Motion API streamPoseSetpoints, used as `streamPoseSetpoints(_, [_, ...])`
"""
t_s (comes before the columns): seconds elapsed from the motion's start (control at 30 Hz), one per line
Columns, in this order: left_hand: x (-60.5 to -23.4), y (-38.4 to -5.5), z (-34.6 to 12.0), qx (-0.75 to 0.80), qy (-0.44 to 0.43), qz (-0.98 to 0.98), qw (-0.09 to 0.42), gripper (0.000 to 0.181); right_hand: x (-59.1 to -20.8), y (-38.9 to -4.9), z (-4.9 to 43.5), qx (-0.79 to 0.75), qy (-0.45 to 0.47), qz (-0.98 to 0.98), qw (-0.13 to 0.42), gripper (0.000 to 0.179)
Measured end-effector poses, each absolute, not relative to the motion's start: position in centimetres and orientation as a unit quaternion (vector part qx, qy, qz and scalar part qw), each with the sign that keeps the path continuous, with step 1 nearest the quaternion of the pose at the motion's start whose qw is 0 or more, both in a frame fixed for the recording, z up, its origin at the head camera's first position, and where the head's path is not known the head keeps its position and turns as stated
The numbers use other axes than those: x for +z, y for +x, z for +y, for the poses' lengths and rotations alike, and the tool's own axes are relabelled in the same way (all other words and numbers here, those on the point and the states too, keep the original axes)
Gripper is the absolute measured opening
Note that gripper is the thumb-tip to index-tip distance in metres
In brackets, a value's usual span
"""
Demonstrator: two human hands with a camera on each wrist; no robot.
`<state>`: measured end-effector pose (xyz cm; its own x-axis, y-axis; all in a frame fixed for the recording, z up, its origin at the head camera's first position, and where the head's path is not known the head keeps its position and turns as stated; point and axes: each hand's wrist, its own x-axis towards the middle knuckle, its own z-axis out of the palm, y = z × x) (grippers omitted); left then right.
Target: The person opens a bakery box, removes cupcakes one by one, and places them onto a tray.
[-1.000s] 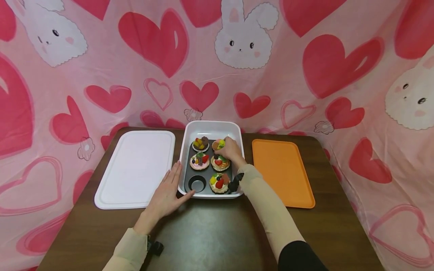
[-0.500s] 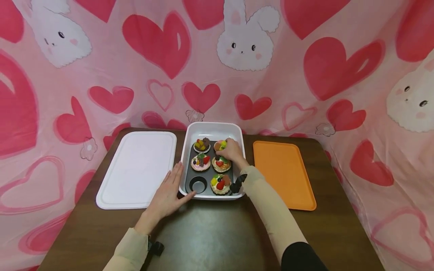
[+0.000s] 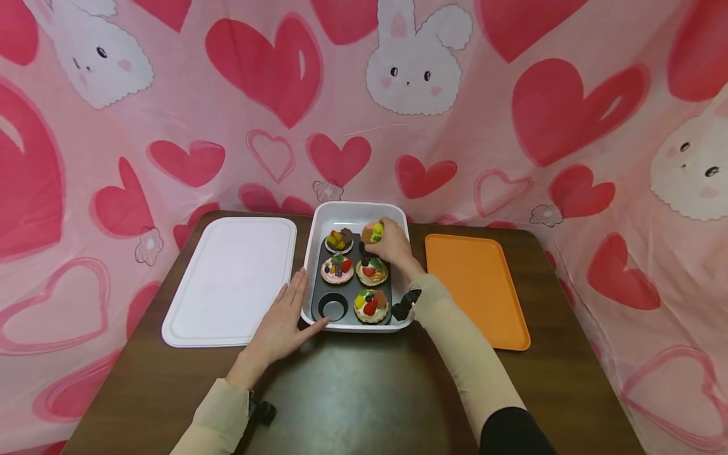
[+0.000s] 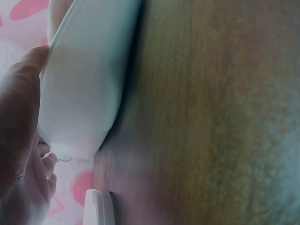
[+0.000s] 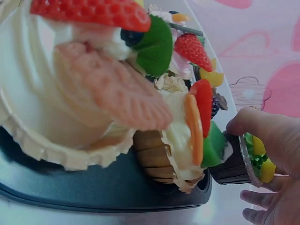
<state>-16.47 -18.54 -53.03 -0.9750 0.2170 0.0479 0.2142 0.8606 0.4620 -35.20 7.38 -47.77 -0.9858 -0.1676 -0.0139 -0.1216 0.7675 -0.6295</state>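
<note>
Your right hand point(image 3: 395, 243) pinches a fruit tart point(image 3: 372, 232) by its dark side, holding it up over the far right cup of the muffin tin point(image 3: 352, 294); at least two fingertips stand apart from it in the right wrist view. Your left hand point(image 3: 279, 325) lies along the left wall of the white tub point(image 3: 359, 215), fingers straight and thumb spread away toward the near rim.

With so few fingers bearing the load, the tart could pivot or slip if you loosen up, and squeezing harder might buckle its cup. How firm that cup is, you can't tell from here.

Watch your forearm too: the wrist camera point(image 3: 405, 305) sits just beside the near right tart point(image 3: 371, 308), so a low sweep could knock its topping. The middle right tart point(image 3: 372, 272) lies just below your hand and could be brushed if you draw back without lifting.

If your left hand leans too hard on the wall, the tub might skid over the tabletop point(image 3: 335, 392) and shift the tin under you; too light, and a snagged tart could drag it.
</note>
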Motion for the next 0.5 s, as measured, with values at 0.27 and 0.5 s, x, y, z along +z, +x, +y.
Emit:
streamPoseSetpoints(0.27, [-52.99, -16.57, -18.49, 0.246, 0.115, 0.962, 0.004, 0.118, -47.31, -35.11, 7.87, -0.375, -0.092, 0.922, 0.032, 0.069])
streamPoseSetpoints(0.5, [-53.02, -16.51, -18.59, 0.246, 0.117, 0.962, 0.005, 0.118, -47.13, -34.84, 8.33, -0.414, -0.111, 0.903, 0.034, 0.07])
